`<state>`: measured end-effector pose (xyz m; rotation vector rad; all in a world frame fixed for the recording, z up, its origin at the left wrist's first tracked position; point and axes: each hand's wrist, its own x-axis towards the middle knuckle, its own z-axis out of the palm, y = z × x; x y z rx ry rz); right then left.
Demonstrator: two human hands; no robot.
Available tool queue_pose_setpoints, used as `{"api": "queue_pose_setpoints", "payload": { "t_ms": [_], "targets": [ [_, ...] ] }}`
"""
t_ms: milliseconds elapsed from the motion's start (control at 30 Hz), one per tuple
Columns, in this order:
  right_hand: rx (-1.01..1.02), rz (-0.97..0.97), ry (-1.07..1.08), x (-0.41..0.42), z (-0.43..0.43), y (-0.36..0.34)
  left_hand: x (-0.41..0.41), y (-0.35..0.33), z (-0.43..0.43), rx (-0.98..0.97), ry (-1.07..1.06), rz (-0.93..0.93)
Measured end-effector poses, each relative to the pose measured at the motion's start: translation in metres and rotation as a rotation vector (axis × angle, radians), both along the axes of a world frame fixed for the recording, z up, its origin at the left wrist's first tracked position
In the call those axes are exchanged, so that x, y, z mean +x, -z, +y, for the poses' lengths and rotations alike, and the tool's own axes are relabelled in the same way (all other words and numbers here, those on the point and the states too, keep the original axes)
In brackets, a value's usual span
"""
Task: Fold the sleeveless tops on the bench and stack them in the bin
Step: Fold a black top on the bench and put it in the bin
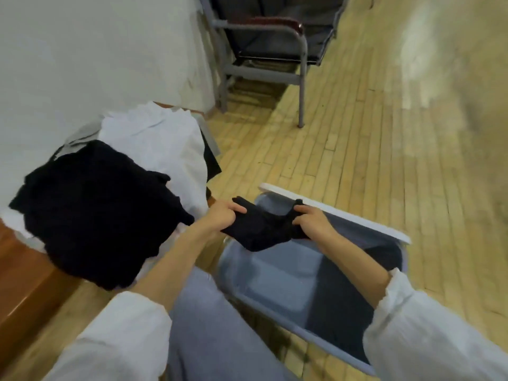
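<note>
White sleeves (118,339) frame the bottom of the view, pushed up off both forearms, with pale blue-grey trousers (214,325) between them, just left of the bin (343,213). This bin is a blue-grey plastic tub with a white rim, standing on the pale wooden floor (384,133). Inside it, along its right side, lies a dark garment (343,284), flat and apparently already folded, though blur hides its edges.

Over the bin's far-left corner, both hands hold one black sleeveless top (261,229) in the air. The left hand (222,215) grips the top's left end, fingers curled round the cloth, just outside the bin's left wall. The right hand (310,221) clamps the top's right end above the bin's opening, thumb and fingers pinching the fabric. The top sags in a bunch between the two hands and touches neither bin nor desk.

Left of the bin stands the reddish-brown wooden desk (24,273). A heap of black tops (96,213) lies unfolded on it, spilling over its front edge. Beyond that heap rests a mound of white tops (154,141), against the pale wall (82,50).

Well beyond the bin, a grey metal-framed chair (264,39) with a dark seat stands beside the wall.
</note>
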<state>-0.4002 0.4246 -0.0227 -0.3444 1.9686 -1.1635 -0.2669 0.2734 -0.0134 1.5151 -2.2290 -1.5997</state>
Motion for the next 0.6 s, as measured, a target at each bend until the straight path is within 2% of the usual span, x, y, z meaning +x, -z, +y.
{"api": "queue_pose_setpoints", "payload": {
  "t_ms": [100,200,367,600],
  "targets": [
    [0.120,-0.048,0.042,-0.021,0.019,0.044,-0.037,0.054,0.007,0.009,0.150,-0.125],
    [0.198,-0.102,0.063,-0.027,0.027,0.087,-0.051,0.100,0.013,0.020,0.206,-0.236],
    [0.296,-0.162,0.063,-0.029,0.028,0.148,-0.055,0.147,0.017,0.074,0.363,-0.403],
    [0.384,-0.224,0.073,-0.032,0.019,0.213,-0.072,0.197,0.006,0.109,0.425,-0.445]
  ]
}}
